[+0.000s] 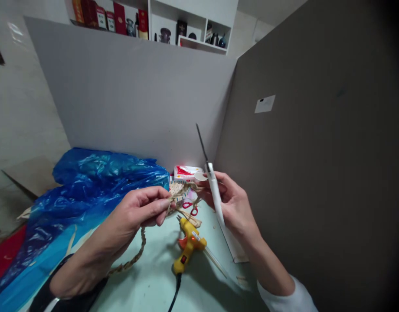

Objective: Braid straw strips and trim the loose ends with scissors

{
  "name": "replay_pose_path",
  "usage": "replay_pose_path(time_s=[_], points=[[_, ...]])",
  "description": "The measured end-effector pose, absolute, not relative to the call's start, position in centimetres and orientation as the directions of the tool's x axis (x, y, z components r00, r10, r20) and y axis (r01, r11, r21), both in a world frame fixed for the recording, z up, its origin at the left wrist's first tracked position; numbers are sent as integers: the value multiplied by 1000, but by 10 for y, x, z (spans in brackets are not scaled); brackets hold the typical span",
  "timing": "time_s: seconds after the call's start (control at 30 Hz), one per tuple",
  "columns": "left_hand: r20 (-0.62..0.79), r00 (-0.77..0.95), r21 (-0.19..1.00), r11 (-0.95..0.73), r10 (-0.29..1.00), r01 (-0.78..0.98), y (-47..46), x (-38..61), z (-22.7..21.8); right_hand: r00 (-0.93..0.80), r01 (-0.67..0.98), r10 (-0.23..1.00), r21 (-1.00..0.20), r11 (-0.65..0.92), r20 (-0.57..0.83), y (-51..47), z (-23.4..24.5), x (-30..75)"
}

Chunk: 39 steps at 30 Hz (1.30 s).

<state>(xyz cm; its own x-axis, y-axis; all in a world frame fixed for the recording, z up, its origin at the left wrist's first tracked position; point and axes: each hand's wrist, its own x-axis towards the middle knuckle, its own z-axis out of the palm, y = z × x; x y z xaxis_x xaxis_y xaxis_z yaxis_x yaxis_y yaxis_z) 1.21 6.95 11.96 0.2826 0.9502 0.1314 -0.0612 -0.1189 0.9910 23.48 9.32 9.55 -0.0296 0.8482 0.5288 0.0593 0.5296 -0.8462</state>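
Observation:
My left hand (139, 212) pinches a braided straw cord (134, 258) near its woven end, fingers closed on it. The cord trails down over the pale green tabletop (154, 286). My right hand (230, 201) grips a white-handled tool with a thin dark blade (210, 173) pointing up, and its fingers also touch the woven straw piece (181, 190) held between both hands. A yellow hot glue gun (188, 249) with a lit red lamp lies on the table just below the hands, its black cable running toward me.
A crumpled blue plastic bag (89, 190) fills the left side. Red-handled scissors (190, 208) and a red-white packet (186, 172) lie behind the hands. Grey partition boards (137, 99) wall the back and right. A shelf with boxes (121, 17) is above.

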Motion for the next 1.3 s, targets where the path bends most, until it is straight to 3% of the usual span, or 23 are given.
replay_pose_path(time_s=[0.1,0.2,0.37,0.6,0.9,1.3], points=[[179,146,977,-158,973,-145,73,12,120,-7,327,767,-723,608,642,90,97,243],[238,14,954,-231,971,-190,73,12,121,-142,511,681,-536,672,718,86,98,247],[295,-100,924,-311,950,-223,68,14,122,-331,624,541,-251,740,774,93,85,245],[324,-120,919,-342,939,-196,67,15,119,-423,668,442,-58,742,791,95,80,244],[361,-68,915,-368,930,-168,69,16,113,-393,748,316,101,656,864,97,86,249],[337,-63,895,-340,939,-289,66,17,124,-394,747,322,95,658,861,104,78,252]])
